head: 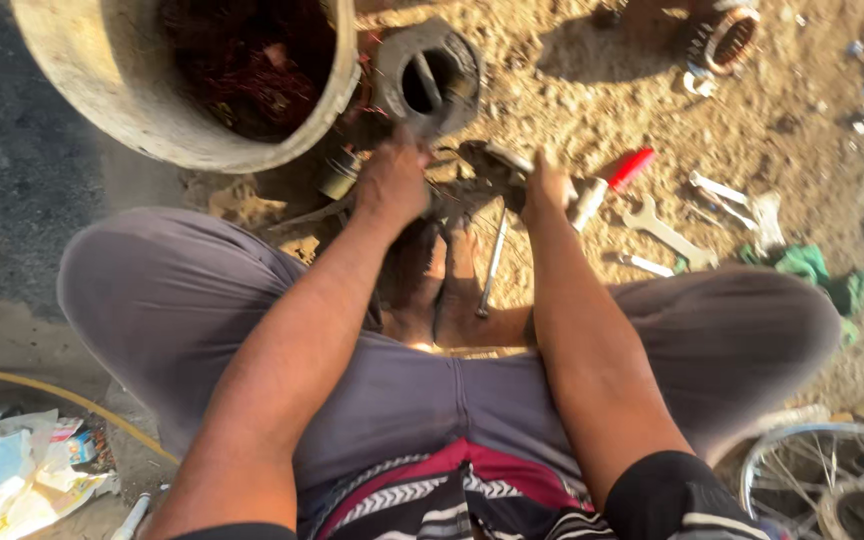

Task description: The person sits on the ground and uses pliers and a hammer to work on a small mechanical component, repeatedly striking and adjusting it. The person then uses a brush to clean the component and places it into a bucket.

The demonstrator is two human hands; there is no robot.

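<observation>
The striped shirt [472, 505] and grey trousers [202, 300] fill the bottom of the view, knees spread wide, bare feet [437, 280] meeting sole to sole on the sandy ground [592, 90]. At far left lies crumpled paper litter [22, 475] beside a yellow hose [62, 398]. Above it stands a big pale tub [112, 90] holding reddish-brown coils. The left hand [392, 180] is closed over something dark just below a round metal housing [427, 75]; what it grips is blurred, so I cannot tell. The right hand [544, 188] is clamped on a greasy metal part [492, 165] just beyond the toes, a thin rod [493, 262] slanting down below it. The hands sit close but apart. Right of them lie a red-handled tool [617, 178], a spanner [667, 232], a green rag [812, 268], and a wheel rim [832, 480] at the bottom right corner.
</observation>
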